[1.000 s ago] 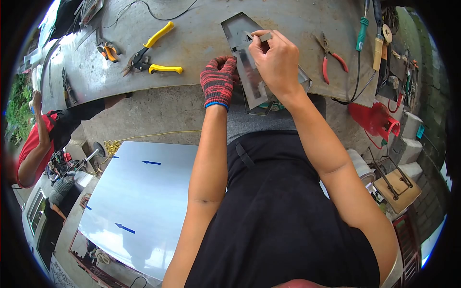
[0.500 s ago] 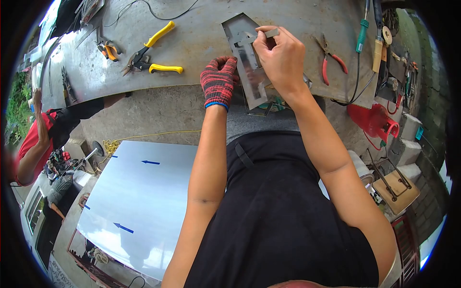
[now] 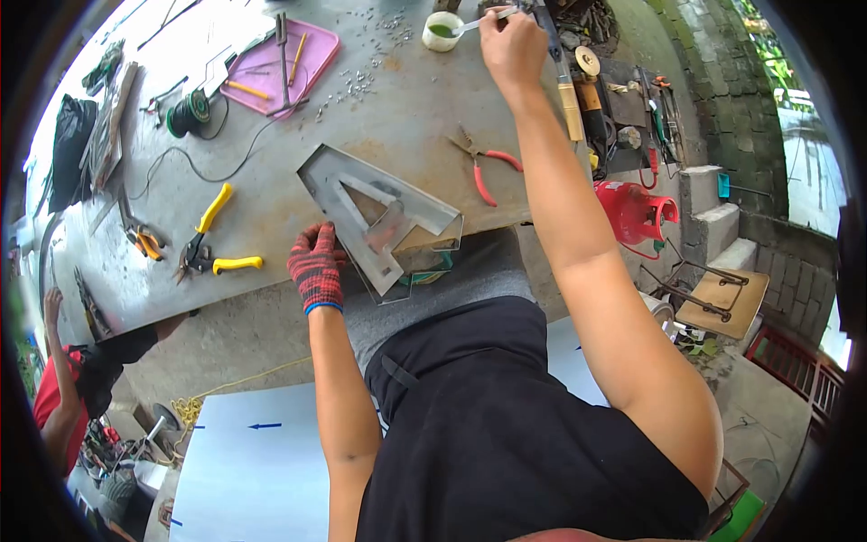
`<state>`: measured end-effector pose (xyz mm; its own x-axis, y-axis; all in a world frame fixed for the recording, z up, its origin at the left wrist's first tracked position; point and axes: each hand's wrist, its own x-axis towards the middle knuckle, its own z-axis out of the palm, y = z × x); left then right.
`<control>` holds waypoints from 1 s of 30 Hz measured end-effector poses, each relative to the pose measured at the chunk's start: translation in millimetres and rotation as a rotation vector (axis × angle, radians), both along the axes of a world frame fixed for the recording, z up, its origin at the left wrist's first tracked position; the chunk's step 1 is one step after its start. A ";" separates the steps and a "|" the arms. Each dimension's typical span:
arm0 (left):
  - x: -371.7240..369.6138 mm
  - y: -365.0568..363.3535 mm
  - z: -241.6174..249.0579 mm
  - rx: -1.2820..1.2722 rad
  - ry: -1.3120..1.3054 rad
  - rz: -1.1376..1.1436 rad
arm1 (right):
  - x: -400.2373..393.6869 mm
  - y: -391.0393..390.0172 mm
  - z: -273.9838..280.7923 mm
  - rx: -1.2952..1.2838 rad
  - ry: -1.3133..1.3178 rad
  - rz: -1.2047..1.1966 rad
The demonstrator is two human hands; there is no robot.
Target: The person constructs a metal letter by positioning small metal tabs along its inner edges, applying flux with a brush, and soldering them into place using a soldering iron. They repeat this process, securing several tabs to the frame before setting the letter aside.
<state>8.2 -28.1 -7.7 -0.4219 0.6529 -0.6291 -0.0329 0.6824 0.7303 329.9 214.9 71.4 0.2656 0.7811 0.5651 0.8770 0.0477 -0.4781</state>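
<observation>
A metal letter A with raised edges lies on the metal table, its lower end at the front edge. My left hand, in a red and black glove, has its fingertips closed on the letter's left rim. Far off at the back, my bare right hand pinches a pale thin stick that reaches into a white cup with green contents.
Yellow-handled snips, red-handled pliers and a pink tray with tools are on the table. Small metal bits lie scattered near the cup. A red tank stands to the right. Another person's arm shows at left.
My right hand has left the letter and reached back to the cup, where it now holds the stick. The view has shifted, showing more of the table's back. My left hand remains at the letter.
</observation>
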 end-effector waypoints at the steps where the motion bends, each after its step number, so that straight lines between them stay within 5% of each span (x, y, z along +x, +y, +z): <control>1: -2.3 -1.0 -3.2 0.016 0.000 -0.009 | 1.5 8.4 -7.8 -0.045 0.010 -0.019; 9: -1.2 -0.8 -4.2 0.004 -0.033 0.037 | 44.0 -12.4 -11.9 -0.414 0.255 -0.004; 12: 0.3 -0.3 -3.7 0.006 -0.038 0.045 | 99.2 -31.9 -23.5 -0.238 0.059 -0.165; 15: 0.9 -1.7 -11.2 0.022 -0.042 0.023 | 169.0 -56.6 -58.7 -0.350 -0.248 -0.362; 20: 0.0 -4.2 6.5 0.092 0.048 -0.045 | 231.3 -66.1 -100.1 -0.743 0.175 -0.014; 23: 4.9 -2.0 9.3 0.049 0.013 0.019 | 243.2 -70.1 -116.4 -0.666 0.258 0.031; 26: 7.3 0.7 17.2 0.021 -0.015 0.049 | 242.6 -76.7 -105.5 -0.646 0.350 0.043; 28: 4.4 -1.1 10.3 0.035 -0.013 0.054 | 226.1 -90.7 -73.8 -0.618 0.654 0.087; 30: 4.7 -0.8 13.0 0.039 -0.019 0.009 | 204.8 -105.6 -26.5 -0.618 0.615 0.115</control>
<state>13.0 -28.9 5.3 -0.4161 0.6732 -0.6113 -0.0525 0.6534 0.7552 534.7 109.3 44.9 0.2851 0.9404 -0.1854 0.4611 -0.3041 -0.8336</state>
